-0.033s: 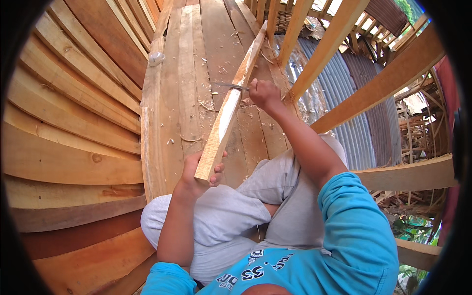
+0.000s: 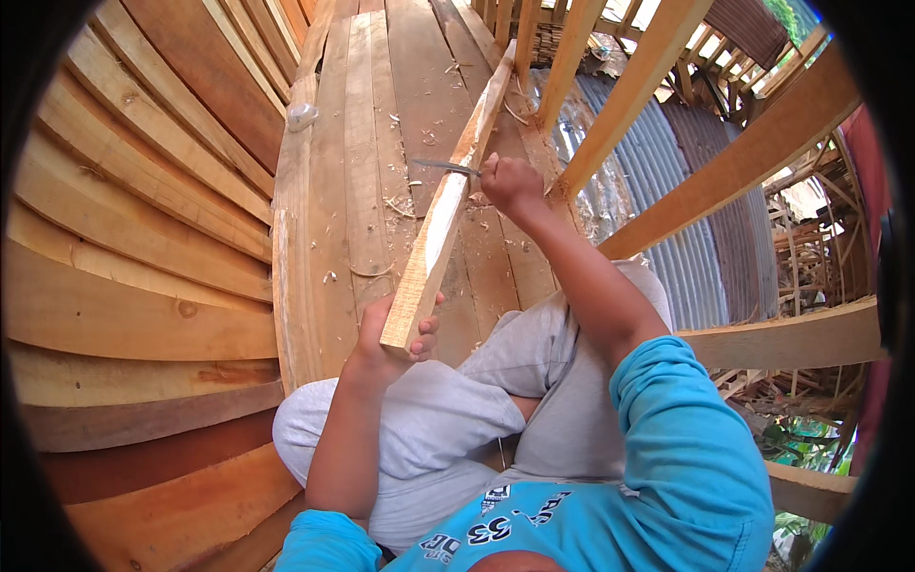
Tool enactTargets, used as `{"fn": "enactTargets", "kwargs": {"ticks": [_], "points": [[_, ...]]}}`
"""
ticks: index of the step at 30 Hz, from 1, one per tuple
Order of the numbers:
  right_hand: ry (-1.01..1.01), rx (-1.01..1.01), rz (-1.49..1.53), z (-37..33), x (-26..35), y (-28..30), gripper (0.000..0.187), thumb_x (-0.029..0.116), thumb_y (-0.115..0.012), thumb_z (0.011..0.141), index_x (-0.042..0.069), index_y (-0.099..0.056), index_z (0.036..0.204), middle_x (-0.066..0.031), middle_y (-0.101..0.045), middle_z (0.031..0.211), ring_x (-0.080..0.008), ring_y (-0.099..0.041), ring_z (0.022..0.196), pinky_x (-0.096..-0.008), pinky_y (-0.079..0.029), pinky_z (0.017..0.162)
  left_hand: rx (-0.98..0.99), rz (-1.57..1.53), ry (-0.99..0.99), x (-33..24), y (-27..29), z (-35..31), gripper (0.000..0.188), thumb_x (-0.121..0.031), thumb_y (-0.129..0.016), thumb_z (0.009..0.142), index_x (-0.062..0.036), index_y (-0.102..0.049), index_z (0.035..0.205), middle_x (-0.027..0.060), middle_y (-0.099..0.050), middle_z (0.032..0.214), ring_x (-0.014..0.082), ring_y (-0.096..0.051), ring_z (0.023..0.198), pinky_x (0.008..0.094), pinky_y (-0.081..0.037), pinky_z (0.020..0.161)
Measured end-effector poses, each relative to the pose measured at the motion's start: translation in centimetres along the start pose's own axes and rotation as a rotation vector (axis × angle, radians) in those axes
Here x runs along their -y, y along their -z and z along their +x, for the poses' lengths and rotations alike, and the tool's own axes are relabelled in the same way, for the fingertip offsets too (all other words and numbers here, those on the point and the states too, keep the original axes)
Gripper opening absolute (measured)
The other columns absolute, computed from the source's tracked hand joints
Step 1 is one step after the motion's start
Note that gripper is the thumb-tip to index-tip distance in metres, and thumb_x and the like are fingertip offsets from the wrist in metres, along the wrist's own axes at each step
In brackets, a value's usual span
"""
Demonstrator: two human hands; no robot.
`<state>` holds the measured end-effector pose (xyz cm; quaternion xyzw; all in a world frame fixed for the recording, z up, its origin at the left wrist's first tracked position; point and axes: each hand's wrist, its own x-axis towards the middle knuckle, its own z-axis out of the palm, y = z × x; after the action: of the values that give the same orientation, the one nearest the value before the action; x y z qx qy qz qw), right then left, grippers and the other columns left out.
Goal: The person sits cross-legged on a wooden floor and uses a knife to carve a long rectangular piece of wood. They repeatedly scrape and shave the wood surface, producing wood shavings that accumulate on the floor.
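A long squared wooden beam (image 2: 419, 281) slants from my lap toward the far railing, its upper stretch pared down to pale, fresh wood. My left hand (image 2: 370, 336) is wrapped round the near end from below, fingers closed on it. In my right hand (image 2: 512, 183), closed in a fist, is a knife (image 2: 440, 166). Its blade lies crosswise over the middle of the beam, touching the pared face, with the tip pointing left. The knife's handle is hidden inside my fist.
Curled wood shavings (image 2: 398, 206) are scattered over the plank floor (image 2: 367, 124). A small clear plastic bag (image 2: 302, 116) lies by the left plank wall (image 2: 143, 229). Slanting wooden posts (image 2: 634, 95) line the right side, with corrugated metal sheets (image 2: 701, 219) beyond them.
The beam's near end and my left hand have shifted very slightly right. The knife's tip sits a touch higher. Both grips are the same.
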<state>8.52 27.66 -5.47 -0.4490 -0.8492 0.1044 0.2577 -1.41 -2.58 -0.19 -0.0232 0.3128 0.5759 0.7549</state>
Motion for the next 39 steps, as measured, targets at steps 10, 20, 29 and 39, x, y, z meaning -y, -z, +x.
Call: {"fn": "enactTargets", "kwargs": {"ticks": [10, 20, 29, 39], "points": [[0.149, -0.082, -0.032, 0.1, -0.8, -1.7, 0.054, 0.036, -0.043, 0.099, 0.006, -0.066, 0.061, -0.0208, -0.062, 0.059, -0.0422, -0.063, 0.056, -0.0535, -0.052, 0.055, 0.044, 0.002, -0.024, 0.0, 0.7, -0.5, 0.045, -0.036, -0.036, 0.101, 0.0007, -0.053, 0.121, 0.0061, -0.053, 0.075, 0.0153, -0.051, 0.051, 0.0277, -0.042, 0.043], [0.349, -0.340, -0.218, 0.2, -0.3, -0.5, 0.045, 0.043, -0.060, 0.094, 0.014, -0.064, 0.060, -0.0091, -0.060, 0.052, -0.0278, -0.065, 0.050, -0.0411, -0.049, 0.044, 0.109, -0.112, 0.026, -0.4, 0.5, -0.6, 0.045, -0.035, -0.034, 0.101, 0.0003, -0.053, 0.121, 0.0061, -0.053, 0.074, 0.0157, -0.052, 0.051, 0.0282, -0.041, 0.043], [-0.063, -0.033, 0.379, 2.5, -0.5, 1.3, 0.050, 0.049, -0.053, 0.099, 0.006, -0.071, 0.081, -0.0196, -0.069, 0.079, -0.0369, -0.068, 0.082, -0.0462, -0.052, 0.073, 0.003, -0.018, 0.002, -0.2, 0.7, -0.8, 0.047, -0.036, -0.035, 0.101, 0.0012, -0.053, 0.121, 0.0064, -0.052, 0.072, 0.0159, -0.051, 0.050, 0.0288, -0.041, 0.043], [-0.074, 0.357, 0.456, 2.1, -1.0, 0.1, 0.043, 0.044, -0.048, 0.102, 0.008, -0.072, 0.103, -0.0172, -0.072, 0.093, -0.0343, -0.069, 0.092, -0.0434, -0.051, 0.082, 0.063, -0.071, 0.006, -0.9, 0.5, -1.0, 0.046, -0.036, -0.035, 0.101, 0.0021, -0.052, 0.122, 0.0073, -0.051, 0.072, 0.0158, -0.049, 0.049, 0.0276, -0.040, 0.041]]}}
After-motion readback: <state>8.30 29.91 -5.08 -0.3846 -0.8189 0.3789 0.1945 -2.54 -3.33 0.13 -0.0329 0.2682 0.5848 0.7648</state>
